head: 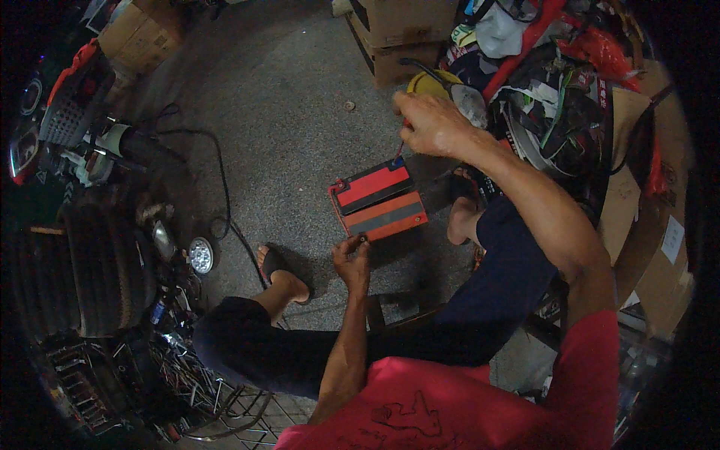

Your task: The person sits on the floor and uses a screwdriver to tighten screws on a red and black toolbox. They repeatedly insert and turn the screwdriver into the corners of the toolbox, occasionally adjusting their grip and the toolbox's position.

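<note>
Two box-shaped batteries lie side by side on the floor between my feet. The farther is a red-and-black battery (374,187); the nearer is an orange battery (388,215) with a grey stripe. A thin red wire (338,211) runs along their left ends. My left hand (352,264) grips the orange battery's near left corner, thumb and fingers around a small dark round part there. Above the red battery's far right corner, my right hand (436,125) is closed on a slim red item (400,149) reaching down to the terminal. Whether it is a screwdriver or a wire is unclear.
A black cable (222,174) crosses the floor at left, near a round lamp (201,255) and stacked tires (84,270). Loose tools (191,377) fill the lower left. Cardboard boxes (410,34) stand ahead; a cluttered heap (557,107) with red plastic lies at right.
</note>
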Demonstrator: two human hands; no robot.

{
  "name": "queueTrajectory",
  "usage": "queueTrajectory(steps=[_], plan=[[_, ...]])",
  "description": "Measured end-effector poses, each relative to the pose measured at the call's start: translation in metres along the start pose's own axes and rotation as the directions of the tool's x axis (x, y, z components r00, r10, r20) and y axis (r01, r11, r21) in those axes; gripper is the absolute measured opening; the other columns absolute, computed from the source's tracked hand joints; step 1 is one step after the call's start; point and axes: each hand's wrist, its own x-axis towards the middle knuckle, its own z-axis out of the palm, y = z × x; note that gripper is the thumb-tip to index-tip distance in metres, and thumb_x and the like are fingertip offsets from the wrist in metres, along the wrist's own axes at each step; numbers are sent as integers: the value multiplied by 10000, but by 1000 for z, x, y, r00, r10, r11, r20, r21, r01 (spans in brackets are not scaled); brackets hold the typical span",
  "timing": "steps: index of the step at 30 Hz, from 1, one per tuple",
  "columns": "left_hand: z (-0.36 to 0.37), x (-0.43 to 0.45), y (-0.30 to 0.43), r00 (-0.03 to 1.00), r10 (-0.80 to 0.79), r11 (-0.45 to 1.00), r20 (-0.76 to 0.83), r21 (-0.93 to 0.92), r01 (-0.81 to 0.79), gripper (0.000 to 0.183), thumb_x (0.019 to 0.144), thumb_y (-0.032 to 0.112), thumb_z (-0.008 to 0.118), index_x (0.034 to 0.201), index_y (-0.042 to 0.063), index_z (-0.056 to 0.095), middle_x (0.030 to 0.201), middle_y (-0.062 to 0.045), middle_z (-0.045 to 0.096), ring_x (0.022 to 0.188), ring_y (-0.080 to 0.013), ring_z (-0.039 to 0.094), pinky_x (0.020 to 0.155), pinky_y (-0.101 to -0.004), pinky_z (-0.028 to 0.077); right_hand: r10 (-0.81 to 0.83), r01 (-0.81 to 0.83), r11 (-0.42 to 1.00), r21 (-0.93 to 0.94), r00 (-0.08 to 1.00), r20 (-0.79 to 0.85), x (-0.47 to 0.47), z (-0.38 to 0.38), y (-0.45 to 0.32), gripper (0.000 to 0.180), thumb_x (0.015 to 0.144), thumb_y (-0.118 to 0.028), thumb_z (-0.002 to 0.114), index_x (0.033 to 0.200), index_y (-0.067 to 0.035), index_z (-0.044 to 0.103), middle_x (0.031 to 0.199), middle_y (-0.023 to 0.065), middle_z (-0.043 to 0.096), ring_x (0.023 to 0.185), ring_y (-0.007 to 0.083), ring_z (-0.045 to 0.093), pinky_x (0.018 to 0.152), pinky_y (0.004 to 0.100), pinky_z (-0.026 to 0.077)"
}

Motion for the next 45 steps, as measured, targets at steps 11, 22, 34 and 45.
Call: queueTrajectory(steps=[11, 22, 34, 45], plan=[[-1, 2, 6, 1000, -3, 992, -20, 129, 6, 177, 710, 57, 710, 884, 44, 677, 900, -72, 591, 851, -194, 585, 800, -331, 455, 89, -83, 995, -49, 987, 134, 7, -6, -13, 367, 849, -352, 557, 940, 2, 591, 778, 213, 624, 808, 382, 613, 717, 459, 459], [1, 4, -8, 999, -34, 997, -21, 75, 35, 212, 688, 48, 711, 897, 55, 679, 892, -65, 607, 891, -196, 551, 800, -334, 444, -31, 33, 999, -26, 998, 56, 3, 2, -6, 317, 807, -263, 620, 962, 9, 567, 817, 217, 628, 826, 387, 612, 735, 451, 465], [1, 2, -1, 999, -27, 992, -41, 122, 32, 223, 690, 42, 723, 908, 59, 679, 897, -72, 603, 876, -205, 554, 802, -357, 453, 91, -87, 996, -31, 979, 182, 6, -8, -13, 357, 798, -275, 613, 952, 44, 568, 847, 228, 636, 862, 383, 614, 756, 456, 470], [2, 1, 8, 999, -27, 994, -40, 107, 32, 211, 698, 58, 711, 906, 51, 676, 883, -55, 572, 871, -196, 541, 802, -339, 440, 1, 5, 999, -39, 990, 139, 6, -4, -13, 304, 813, -249, 576, 918, 32, 530, 886, 242, 621, 889, 411, 599, 784, 496, 466]])
